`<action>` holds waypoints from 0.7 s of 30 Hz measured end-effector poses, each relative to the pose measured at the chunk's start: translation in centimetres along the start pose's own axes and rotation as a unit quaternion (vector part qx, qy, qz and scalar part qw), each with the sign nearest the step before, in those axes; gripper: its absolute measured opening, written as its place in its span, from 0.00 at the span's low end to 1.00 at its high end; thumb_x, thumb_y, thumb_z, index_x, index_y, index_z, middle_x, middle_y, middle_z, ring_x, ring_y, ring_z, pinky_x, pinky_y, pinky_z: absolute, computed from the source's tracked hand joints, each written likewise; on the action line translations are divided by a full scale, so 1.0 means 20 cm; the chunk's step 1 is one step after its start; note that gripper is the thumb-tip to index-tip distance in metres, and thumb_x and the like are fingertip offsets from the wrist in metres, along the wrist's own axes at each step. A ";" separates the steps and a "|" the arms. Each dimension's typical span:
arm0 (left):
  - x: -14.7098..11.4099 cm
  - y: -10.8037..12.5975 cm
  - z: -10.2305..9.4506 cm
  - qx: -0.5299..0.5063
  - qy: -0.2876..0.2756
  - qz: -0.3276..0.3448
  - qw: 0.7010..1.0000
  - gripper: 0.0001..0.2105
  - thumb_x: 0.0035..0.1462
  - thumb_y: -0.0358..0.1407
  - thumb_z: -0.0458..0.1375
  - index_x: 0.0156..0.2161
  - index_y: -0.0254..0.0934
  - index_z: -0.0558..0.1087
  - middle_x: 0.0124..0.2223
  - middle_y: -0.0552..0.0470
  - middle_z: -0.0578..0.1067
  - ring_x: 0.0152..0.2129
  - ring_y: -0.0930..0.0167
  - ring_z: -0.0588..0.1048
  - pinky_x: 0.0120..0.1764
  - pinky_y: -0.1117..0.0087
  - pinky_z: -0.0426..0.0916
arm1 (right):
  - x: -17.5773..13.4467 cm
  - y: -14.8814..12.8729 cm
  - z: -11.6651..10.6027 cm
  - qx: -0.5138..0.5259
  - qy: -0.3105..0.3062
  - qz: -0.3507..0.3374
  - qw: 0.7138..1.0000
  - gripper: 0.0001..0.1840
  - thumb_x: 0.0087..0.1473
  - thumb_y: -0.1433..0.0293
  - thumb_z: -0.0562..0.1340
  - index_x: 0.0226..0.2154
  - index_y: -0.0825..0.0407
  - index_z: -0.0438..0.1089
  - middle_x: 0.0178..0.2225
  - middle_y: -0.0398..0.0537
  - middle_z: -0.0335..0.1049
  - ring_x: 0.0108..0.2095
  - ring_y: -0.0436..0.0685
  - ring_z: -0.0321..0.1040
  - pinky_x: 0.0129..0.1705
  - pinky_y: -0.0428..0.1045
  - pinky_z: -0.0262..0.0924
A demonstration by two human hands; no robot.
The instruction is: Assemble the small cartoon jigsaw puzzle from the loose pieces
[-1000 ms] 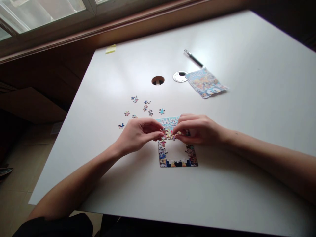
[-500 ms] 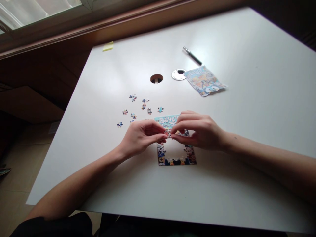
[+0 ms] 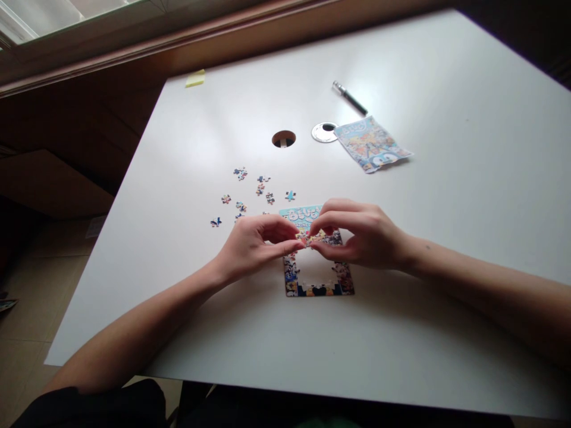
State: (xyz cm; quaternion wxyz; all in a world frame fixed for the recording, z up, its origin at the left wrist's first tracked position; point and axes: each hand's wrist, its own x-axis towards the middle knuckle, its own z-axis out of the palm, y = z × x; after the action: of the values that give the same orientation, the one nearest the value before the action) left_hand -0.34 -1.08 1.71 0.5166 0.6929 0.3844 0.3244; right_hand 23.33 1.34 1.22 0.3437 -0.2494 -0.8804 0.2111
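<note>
Currently, loose jigsaw pieces [image 3: 260,189] lie left of the jigsaw puzzle [image 3: 291,279], itself flat on the tabletop [image 3: 267,345]. The left hand [image 3: 250,244], then the right hand [image 3: 366,232], meet over the puzzle's far half, fingers nearly pinched; whether either grips a piece, I cannot tell.

Partly assembled jigsaw puzzle [image 3: 319,290] lying flat, light-blue lettered band across its far end, crowded multicoloured sides, dark near edge, open centre, loose jigsaw pieces [image 3: 260,189] scattered far left of it, light-blue piece [image 3: 291,195] just beyond.
</note>
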 end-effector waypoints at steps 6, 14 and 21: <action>0.03 -0.06 -0.06 0.268 0.037 0.199 0.942 0.06 0.56 0.29 0.59 0.39 0.38 0.77 0.40 0.47 0.77 0.39 0.68 0.74 0.43 0.63 0.72 | 0.00 0.03 -0.01 -0.016 -0.082 -0.025 0.996 0.02 0.54 0.70 0.65 0.31 0.52 0.73 0.25 0.44 0.68 0.28 0.51 0.61 0.35 0.49 0.59; 0.02 -0.11 -0.06 0.309 -0.020 0.262 0.914 0.08 0.55 0.29 0.60 0.40 0.40 0.75 0.40 0.50 0.77 0.39 0.68 0.72 0.45 0.62 0.72 | -0.02 0.02 0.03 -0.079 -0.120 -0.026 0.989 0.06 0.57 0.68 0.62 0.30 0.51 0.71 0.25 0.44 0.67 0.27 0.52 0.59 0.37 0.50 0.58; 0.02 -0.10 -0.06 0.316 -0.035 0.238 0.918 0.07 0.56 0.30 0.59 0.40 0.41 0.75 0.40 0.50 0.77 0.39 0.68 0.71 0.46 0.63 0.71 | -0.02 0.01 0.04 -0.093 -0.119 -0.020 0.988 0.05 0.57 0.69 0.61 0.31 0.51 0.72 0.26 0.44 0.68 0.26 0.52 0.59 0.36 0.49 0.57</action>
State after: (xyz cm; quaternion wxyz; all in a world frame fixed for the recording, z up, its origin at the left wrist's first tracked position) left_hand -1.48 0.11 0.18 0.1910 0.9020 0.2727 0.2750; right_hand 23.10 1.16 0.36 0.2164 -0.2355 -0.9355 0.1499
